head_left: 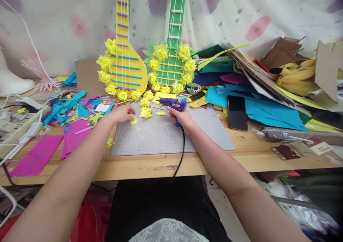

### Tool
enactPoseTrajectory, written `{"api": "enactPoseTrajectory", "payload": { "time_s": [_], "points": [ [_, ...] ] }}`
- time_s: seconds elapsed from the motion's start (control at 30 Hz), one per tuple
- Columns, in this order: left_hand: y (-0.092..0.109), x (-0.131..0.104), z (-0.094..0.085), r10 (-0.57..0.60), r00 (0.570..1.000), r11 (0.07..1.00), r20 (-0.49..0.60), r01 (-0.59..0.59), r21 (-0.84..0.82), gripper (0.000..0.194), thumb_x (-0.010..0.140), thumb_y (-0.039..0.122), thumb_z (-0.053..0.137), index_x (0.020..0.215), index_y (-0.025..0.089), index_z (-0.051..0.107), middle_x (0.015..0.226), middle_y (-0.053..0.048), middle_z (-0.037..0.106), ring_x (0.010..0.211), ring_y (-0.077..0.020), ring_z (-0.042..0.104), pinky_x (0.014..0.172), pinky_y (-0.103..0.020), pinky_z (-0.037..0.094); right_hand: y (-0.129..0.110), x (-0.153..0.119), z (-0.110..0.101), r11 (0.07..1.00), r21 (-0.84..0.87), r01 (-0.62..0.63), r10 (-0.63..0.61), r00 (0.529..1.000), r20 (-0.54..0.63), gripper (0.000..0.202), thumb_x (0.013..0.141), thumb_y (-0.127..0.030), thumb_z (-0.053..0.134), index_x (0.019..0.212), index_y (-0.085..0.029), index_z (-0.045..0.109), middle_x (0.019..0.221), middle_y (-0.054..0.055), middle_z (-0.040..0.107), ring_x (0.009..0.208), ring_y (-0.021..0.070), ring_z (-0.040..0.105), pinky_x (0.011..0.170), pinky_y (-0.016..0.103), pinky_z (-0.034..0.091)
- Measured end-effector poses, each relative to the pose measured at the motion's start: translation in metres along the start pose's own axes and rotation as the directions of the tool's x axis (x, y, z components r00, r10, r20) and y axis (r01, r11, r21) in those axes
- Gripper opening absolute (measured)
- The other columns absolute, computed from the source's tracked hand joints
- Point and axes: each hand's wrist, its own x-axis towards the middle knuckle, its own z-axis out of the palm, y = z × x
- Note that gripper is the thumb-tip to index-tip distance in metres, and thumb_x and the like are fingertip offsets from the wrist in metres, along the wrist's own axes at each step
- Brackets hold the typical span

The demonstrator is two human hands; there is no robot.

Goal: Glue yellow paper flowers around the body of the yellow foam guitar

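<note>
My right hand [181,117] is wrapped round a purple glue gun [173,103], its nozzle pointing left and its black cord running down off the table edge. My left hand [124,113] is closed at the left side of the grey cutting mat [150,142], its fingertips at a small yellow paper piece [133,120]. Between the hands lie a yellow paper flower [145,112] and a loose yellow petal [160,113]. Behind them stand a yellow paper guitar [125,65] and a green one [171,61], both edged with yellow flowers.
Paper scraps [80,110] and magenta sheets [37,154] cover the left side. A power strip [24,135] with white cables sits at the far left. To the right are a black phone [237,112], blue paper [273,108], cardboard [257,65] and a boxed package [301,147].
</note>
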Motion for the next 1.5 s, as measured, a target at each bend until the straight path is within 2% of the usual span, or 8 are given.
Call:
{"api": "enactPoseTrajectory", "payload": {
  "time_s": [0.1,0.2,0.3,0.43,0.57,0.77,1.07,1.5],
  "points": [
    [-0.002,-0.001,-0.001,0.047,0.989,0.968,0.142,-0.080,0.236,0.015,0.047,0.026,0.075,0.057,0.025,0.065,0.062,0.000,0.062,0.072,-0.0230,0.061,0.072,-0.031,0.043,-0.001,-0.001,0.000,1.000,0.014,0.006,-0.006,1.000,0.002,0.042,0.065,-0.059,0.066,0.059,-0.019,0.054,0.051,-0.001,0.055,0.043,0.0078,0.041,0.043,0.023,0.034],
    [-0.005,-0.003,-0.004,0.063,0.988,0.972,0.140,-0.092,0.214,0.013,0.054,0.031,0.072,0.056,0.023,0.062,0.063,-0.001,0.063,0.066,-0.0197,0.058,0.065,-0.029,0.041,-0.004,-0.002,0.001,0.999,0.031,0.013,-0.013,1.000,0.018,0.040,0.065,-0.056,0.066,0.058,-0.019,0.052,0.051,-0.001,0.054,0.043,0.0071,0.039,0.041,0.023,0.032],
    [-0.005,-0.010,-0.009,0.062,0.996,0.998,0.067,-0.063,0.015,0.017,0.056,0.034,0.071,0.056,0.021,0.060,0.061,-0.001,0.062,0.060,-0.0163,0.055,0.061,-0.027,0.041,-0.007,-0.004,0.001,0.999,0.038,0.019,-0.021,0.999,0.043,0.040,0.067,-0.055,0.065,0.056,-0.019,0.051,0.049,-0.001,0.053,0.042,0.0070,0.039,0.041,0.022,0.031],
    [0.003,-0.021,-0.009,-0.005,0.998,0.963,-0.067,-0.013,-0.269,0.022,0.055,0.037,0.074,0.062,0.019,0.063,0.060,-0.001,0.062,0.060,-0.0149,0.055,0.058,-0.026,0.042,-0.008,-0.007,0.001,0.998,0.049,0.043,-0.048,0.992,0.113,0.040,0.066,-0.055,0.066,0.057,-0.019,0.054,0.049,-0.001,0.052,0.043,0.0075,0.041,0.042,0.023,0.033],
    [0.017,-0.029,0.013,-0.121,0.970,0.864,-0.210,-0.001,-0.503,0.023,0.057,0.037,0.072,0.066,0.017,0.063,0.064,-0.002,0.062,0.062,-0.0148,0.058,0.051,-0.023,0.041,-0.013,-0.012,0.003,0.997,0.045,0.058,-0.066,0.979,0.195,0.039,0.065,-0.056,0.067,0.063,-0.018,0.059,0.053,-0.001,0.055,0.044,0.0074,0.043,0.043,0.023,0.036],
    [0.031,-0.039,0.049,-0.167,0.955,0.664,-0.246,-0.076,-0.744,0.026,0.057,0.034,0.072,0.072,0.016,0.061,0.067,0.000,0.059,0.061,-0.0109,0.055,0.053,-0.023,0.048,-0.017,-0.020,0.012,0.991,-0.020,0.132,-0.126,0.976,0.177,0.033,0.064,-0.051,0.070,0.073,-0.020,0.062,0.057,-0.001,0.056,0.053,0.0103,0.049,0.046,0.023,0.038],
    [0.025,-0.037,0.055,-0.172,0.936,0.695,-0.306,-0.104,-0.711,0.024,0.062,0.034,0.068,0.077,0.017,0.060,0.070,0.001,0.058,0.060,-0.0110,0.055,0.051,-0.024,0.051,-0.009,-0.019,0.020,0.972,-0.092,0.217,-0.201,0.966,0.162,0.034,0.068,-0.053,0.067,0.078,-0.020,0.063,0.061,0.001,0.058,0.065,0.0147,0.057,0.053,0.024,0.043],
    [0.031,-0.042,0.056,-0.158,0.944,0.702,-0.290,-0.099,-0.705,0.021,0.065,0.032,0.067,0.077,0.016,0.061,0.071,-0.001,0.060,0.061,-0.0117,0.056,0.051,-0.023,0.051,-0.007,-0.017,0.026,0.977,-0.087,0.193,-0.179,0.973,0.147,0.035,0.068,-0.052,0.067,0.080,-0.019,0.064,0.061,0.001,0.056,0.068,0.0164,0.057,0.057,0.026,0.043]
  ]
}}
